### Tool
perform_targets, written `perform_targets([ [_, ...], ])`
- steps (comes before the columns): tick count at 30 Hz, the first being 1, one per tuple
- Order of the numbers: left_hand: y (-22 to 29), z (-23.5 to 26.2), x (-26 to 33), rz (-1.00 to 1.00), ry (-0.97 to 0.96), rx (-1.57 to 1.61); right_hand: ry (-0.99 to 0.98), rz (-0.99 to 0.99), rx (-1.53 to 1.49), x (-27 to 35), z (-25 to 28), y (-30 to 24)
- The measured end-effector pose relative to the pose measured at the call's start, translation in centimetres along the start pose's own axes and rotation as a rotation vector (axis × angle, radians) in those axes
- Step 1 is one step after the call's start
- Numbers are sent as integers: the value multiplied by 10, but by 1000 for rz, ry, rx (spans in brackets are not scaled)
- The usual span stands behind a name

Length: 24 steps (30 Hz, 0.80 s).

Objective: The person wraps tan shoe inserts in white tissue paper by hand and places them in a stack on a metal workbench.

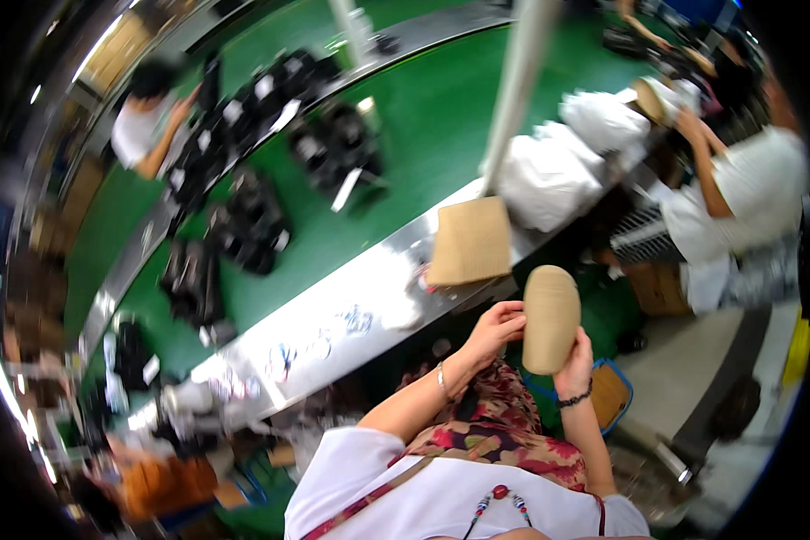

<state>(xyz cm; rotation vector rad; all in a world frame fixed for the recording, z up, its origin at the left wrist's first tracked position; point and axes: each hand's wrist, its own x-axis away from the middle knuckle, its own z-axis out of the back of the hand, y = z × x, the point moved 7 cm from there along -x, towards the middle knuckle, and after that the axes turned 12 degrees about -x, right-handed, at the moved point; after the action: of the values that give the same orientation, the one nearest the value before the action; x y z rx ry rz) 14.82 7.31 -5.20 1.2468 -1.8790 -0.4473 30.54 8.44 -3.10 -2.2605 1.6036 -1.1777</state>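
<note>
In front of my body I hold up a tan, oblong piece (pixel 551 322) that looks like cardboard, rounded at its top and narrower below. The fingertips of my left hand (pixel 499 329) press against its left edge. My right hand (pixel 574 367) grips its lower right side, with some fingers hidden behind it. Beyond my hands, a ribbed tan cardboard stack or box (pixel 470 241) rests on the metal ledge (pixel 369 310). I cannot tell whether it is one piece or several.
A green conveyor surface (pixel 405 117) carries several dark items, perhaps shoes (pixel 337 148), with white tags. White bags (pixel 549 175) sit by a pale post (pixel 519 90). At right a person in white (pixel 738 184) handles a similar tan piece. Another person (pixel 148 126) works far left. A stool (pixel 610 396) stands beside me.
</note>
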Motion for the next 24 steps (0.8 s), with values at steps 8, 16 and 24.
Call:
perform_targets([
  [8, 18, 3, 10, -85, 42, 181, -130, -72, 572, -17, 12, -8],
  [16, 3, 8, 3, 32, 131, -13, 78, 657, 1182, -143, 25, -229],
  [24, -58, -3, -89, 202, 332, -122, 63, 553, 1856, -361, 44, -284],
])
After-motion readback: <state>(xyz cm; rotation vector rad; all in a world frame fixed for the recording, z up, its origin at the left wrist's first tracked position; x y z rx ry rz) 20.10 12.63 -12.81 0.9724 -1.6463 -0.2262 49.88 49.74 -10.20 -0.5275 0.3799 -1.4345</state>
